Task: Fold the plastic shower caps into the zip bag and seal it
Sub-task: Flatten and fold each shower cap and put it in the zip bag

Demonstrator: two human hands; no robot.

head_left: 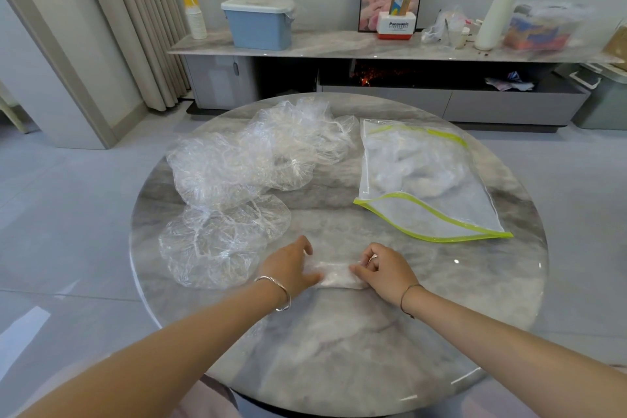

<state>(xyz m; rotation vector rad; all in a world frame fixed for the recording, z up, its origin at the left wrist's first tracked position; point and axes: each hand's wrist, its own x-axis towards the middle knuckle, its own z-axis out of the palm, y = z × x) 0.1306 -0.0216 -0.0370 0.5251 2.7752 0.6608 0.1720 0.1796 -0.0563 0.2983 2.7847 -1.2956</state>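
A clear shower cap, folded into a small strip [336, 276], lies on the round marble table [339, 349]. My left hand [290, 266] presses its left end and my right hand [385, 270] pinches its right end. A loose pile of unfolded clear shower caps [244, 173] spreads over the table's left half, reaching close to my left hand. The clear zip bag [424, 176] with a lime-green zipper lies at the right, its mouth open toward me, with folded caps inside.
A long low cabinet [373, 47] stands behind the table with a blue lidded box [259, 24], paper cups, a white roll and bags on top. Curtains hang at the back left. Grey tiled floor surrounds the table.
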